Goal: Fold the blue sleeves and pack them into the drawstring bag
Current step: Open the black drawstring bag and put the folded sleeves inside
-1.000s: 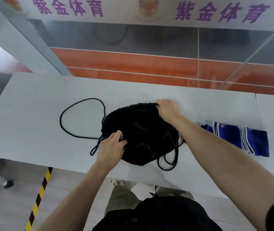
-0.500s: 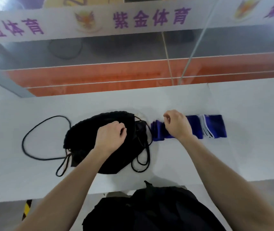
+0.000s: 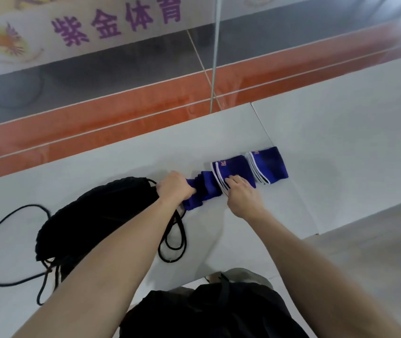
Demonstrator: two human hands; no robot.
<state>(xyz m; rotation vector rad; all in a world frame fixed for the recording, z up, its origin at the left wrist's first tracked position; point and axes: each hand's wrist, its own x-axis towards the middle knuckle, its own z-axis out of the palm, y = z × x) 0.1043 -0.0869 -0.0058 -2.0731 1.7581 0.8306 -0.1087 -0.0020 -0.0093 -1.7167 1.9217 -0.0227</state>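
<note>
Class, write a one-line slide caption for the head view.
The left hand grips one end of the blue sleeves, right hand rests on them, beside the drawstring bag.

matt knit blue sleeves (image 3: pixel 233 176), smooth white table (image 3: pixel 121 162)

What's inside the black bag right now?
Nothing shows inside the black bag; its fabric and the left hand cover the mouth. The blue sleeves lie outside on the table, the right hand on them.

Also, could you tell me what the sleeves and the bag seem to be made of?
Sleeves: probably stretchy knit fabric, matte blue with white edge stripes; it bunches in soft ridges. Bag: likely thin synthetic cloth, black, crumpling limply, with round cords.
</note>
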